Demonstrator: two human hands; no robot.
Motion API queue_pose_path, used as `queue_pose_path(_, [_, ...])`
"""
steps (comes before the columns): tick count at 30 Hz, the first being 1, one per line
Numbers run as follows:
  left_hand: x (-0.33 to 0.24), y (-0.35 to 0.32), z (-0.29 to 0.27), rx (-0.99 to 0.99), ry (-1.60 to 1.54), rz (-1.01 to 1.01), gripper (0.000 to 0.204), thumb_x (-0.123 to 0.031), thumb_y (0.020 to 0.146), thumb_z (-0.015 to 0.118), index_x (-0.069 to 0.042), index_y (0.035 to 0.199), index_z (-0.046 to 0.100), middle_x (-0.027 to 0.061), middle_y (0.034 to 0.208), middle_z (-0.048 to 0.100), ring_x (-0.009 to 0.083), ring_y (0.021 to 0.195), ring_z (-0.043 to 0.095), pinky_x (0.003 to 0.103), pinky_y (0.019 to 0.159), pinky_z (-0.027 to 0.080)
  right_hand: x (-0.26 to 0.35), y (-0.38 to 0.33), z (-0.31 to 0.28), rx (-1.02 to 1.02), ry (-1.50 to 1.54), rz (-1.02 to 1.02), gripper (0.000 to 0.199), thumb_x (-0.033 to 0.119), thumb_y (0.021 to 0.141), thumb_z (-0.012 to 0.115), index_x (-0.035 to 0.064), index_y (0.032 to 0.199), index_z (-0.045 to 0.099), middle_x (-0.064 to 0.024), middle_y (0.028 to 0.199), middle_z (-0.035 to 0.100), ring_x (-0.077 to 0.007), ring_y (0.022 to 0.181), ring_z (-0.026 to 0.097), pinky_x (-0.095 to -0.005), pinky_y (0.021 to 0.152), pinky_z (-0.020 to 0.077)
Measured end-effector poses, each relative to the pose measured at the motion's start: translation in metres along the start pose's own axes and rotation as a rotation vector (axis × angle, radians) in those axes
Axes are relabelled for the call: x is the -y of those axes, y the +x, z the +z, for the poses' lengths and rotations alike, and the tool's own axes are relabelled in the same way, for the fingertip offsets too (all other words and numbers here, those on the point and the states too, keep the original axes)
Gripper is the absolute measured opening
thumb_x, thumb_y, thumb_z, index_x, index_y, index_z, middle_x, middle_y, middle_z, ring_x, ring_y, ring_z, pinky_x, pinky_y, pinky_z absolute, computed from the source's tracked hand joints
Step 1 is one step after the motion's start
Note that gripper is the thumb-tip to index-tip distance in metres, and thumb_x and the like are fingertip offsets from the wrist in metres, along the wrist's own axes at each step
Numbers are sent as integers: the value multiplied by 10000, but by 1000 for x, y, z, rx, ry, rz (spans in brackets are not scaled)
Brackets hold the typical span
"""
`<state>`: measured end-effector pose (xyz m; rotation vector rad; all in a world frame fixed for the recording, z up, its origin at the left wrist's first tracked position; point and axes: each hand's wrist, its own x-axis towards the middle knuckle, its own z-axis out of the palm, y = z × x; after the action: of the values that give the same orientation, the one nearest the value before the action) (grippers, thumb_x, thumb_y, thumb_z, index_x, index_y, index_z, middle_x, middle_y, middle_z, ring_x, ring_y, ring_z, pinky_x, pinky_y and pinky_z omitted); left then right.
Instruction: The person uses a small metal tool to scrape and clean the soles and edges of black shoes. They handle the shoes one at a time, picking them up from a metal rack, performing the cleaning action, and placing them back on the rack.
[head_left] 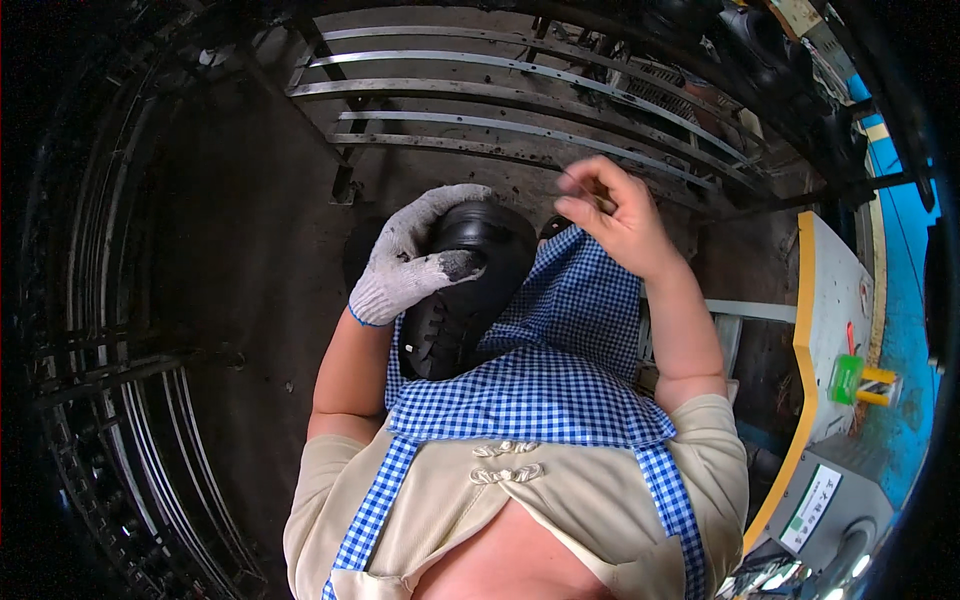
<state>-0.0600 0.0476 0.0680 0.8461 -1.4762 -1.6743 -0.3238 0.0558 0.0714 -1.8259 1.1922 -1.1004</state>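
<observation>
A black lace-up shoe (490, 285) rests against my lap, its rounded toe pointing away from me and its laces on the near left side. My left hand (415, 250), in a pale knit glove with a dark-stained thumb, is wrapped around the toe end. To the right of the shoe, apart from it, my bare right hand (618, 215) is raised with fingers curled toward the thumb. Its fingertips are slightly blurred, and whatever may be between them cannot be made out. Below the hands hangs a blue-and-white checked apron (530, 395).
Metal rack rails (480, 90) cross the floor ahead, with another rack (150, 460) on the left. At right stands a white worktop with a yellow edge (806, 330), bearing a green and yellow item (860, 381). Near it is a grey machine box (825, 500). Dark shoes (755, 50) sit upper right.
</observation>
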Motion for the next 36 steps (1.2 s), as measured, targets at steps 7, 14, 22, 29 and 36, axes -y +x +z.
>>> queue_pose_path(7, [23, 17, -38, -576, -341, 242, 673, -520, 846, 659, -10, 1270, 543, 136, 1229, 601, 263, 1101, 597, 415, 964, 497, -57, -47, 24, -15, 22, -5, 244, 158, 795, 766, 71, 889, 559, 1, 727, 565, -63, 543, 437, -236, 510, 368])
queue_pose_path(14, [56, 34, -63, -506, -1157, 170, 639, -573, 905, 548, -31, 1243, 561, 180, 1211, 623, 323, 1043, 641, 484, 922, 541, -33, -56, 60, -91, -53, -280, 907, 227, 657, 889, 96, 1413, 406, -127, 1030, 670, -213, 733, 682, -301, 638, 558])
queue_pose_path(22, [67, 21, -58, -609, -908, 86, 584, -491, 945, 533, -24, 1294, 507, 162, 1264, 594, 307, 1134, 599, 441, 989, 495, -14, -48, 44, -118, 74, -282, 923, 168, 639, 882, 76, 1417, 395, -146, 1231, 585, -267, 1106, 608, -371, 919, 522])
queue_pose_path(29, [82, 11, -53, -557, -590, -155, 522, -330, 982, 517, -94, 1419, 353, 137, 1344, 501, 262, 1163, 564, 429, 907, 523, -36, -26, 33, -380, 829, 394, 711, 207, 799, 776, 88, 1391, 400, -43, 1034, 639, -149, 866, 671, -219, 624, 557])
queue_pose_path(36, [137, 11, -53, -504, -69, -30, 470, -202, 943, 551, -98, 1386, 433, 133, 1325, 526, 245, 1190, 548, 368, 920, 506, -30, -13, 35, -385, 494, 111, 775, 217, 693, 841, 66, 1328, 422, -98, 1142, 573, -211, 975, 627, -310, 715, 553])
